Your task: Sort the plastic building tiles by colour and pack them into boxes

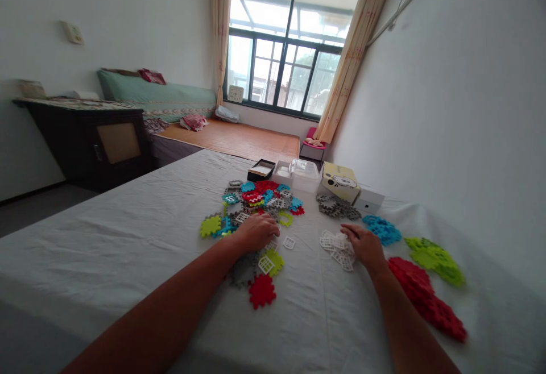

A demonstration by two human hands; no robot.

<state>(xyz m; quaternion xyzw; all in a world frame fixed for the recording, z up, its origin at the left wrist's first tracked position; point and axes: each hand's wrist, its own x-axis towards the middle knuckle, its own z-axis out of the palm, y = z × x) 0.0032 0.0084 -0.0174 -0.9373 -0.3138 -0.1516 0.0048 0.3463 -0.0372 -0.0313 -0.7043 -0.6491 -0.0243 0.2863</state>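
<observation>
My left hand (259,232) is over the near part of a mixed pile of plastic building pieces (234,209), fingers curled down and pressed together. What they hold, if anything, is hidden. Just below its fingertips lies a white window-shaped piece (272,245), and another white lattice piece (289,242) rests a little to the right. My right hand (365,244) is at the right edge of a small heap of white window pieces (336,248), its fingers apart and pointing left. Nearer to me are a yellow-green toothed piece (277,261) and a red toothed piece (262,291).
Sorted heaps lie on the right: grey pieces (336,207), blue pieces (381,229), yellow-green pieces (435,260) and red pieces (426,300). Behind stand a black box (261,170), a clear plastic container (304,176) and a yellow box (340,182). A white cloth (140,220) covers the table.
</observation>
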